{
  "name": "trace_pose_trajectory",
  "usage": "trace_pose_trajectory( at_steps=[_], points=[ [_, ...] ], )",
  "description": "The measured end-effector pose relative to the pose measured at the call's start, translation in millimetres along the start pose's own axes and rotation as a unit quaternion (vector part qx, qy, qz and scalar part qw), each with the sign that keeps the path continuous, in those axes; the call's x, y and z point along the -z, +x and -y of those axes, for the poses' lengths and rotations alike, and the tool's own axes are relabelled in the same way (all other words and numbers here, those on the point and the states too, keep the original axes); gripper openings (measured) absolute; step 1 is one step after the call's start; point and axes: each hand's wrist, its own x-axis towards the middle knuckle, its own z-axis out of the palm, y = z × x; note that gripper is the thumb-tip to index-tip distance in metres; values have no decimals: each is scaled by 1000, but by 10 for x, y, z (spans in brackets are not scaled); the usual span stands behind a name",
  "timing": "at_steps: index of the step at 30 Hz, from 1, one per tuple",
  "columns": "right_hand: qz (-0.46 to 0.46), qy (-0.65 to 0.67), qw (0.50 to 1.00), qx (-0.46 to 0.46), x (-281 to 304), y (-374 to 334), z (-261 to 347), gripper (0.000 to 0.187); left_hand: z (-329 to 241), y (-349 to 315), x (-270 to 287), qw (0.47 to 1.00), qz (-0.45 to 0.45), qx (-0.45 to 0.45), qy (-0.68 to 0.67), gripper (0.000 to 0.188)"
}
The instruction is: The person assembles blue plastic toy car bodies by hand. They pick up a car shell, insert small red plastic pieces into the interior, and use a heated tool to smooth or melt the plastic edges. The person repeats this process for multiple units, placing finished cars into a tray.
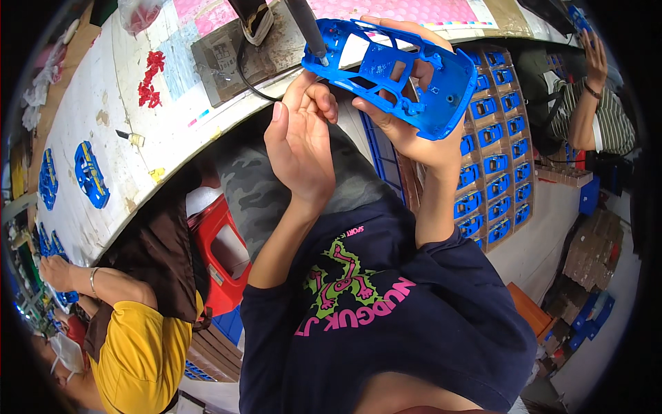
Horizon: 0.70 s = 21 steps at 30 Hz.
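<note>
Hollow plastic car-body shell: bright blue. Clustered small plastic pieces: red. Long flat worktop: white, brown-stained. Bubble-textured sheet: pink. Short-sleeved fabric shirt: navy, green-and-pink figure print. Fabric trousers: grey-green camouflage. Openwork plastic stool: red. Co-worker's short-sleeved shirt: yellow. Second co-worker's shirt: dark-and-white stripes.

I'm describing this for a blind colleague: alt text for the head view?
A person's right hand holds a blue toy car shell, a dark rod at one end, left hand close by. Rows of blue shells lie at right.
</note>
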Motion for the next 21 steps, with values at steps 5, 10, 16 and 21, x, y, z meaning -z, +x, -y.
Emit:
trace_pose_trajectory(
  at_steps=[5, 10, 16, 21],
  points=[
    [-15, 80, 996, 21, -13, 53, 42, 36, 4, -10, 2, 1000, 0, 0, 1, 68],
    [6, 33, 999, -30, 15, -18, 11, 35, 1, -11, -4, 1000, 0, 0, -1, 67],
    [-10, 36, 999, -7, 8, 3, 27, 35, -3, -11, -19, 1000, -4, 0, 4, 66],
    [-6, 6, 1000, -21, 17, -17, 22, 37, 3, -7, -6, 1000, -1, 0, 4, 67]
  ],
)
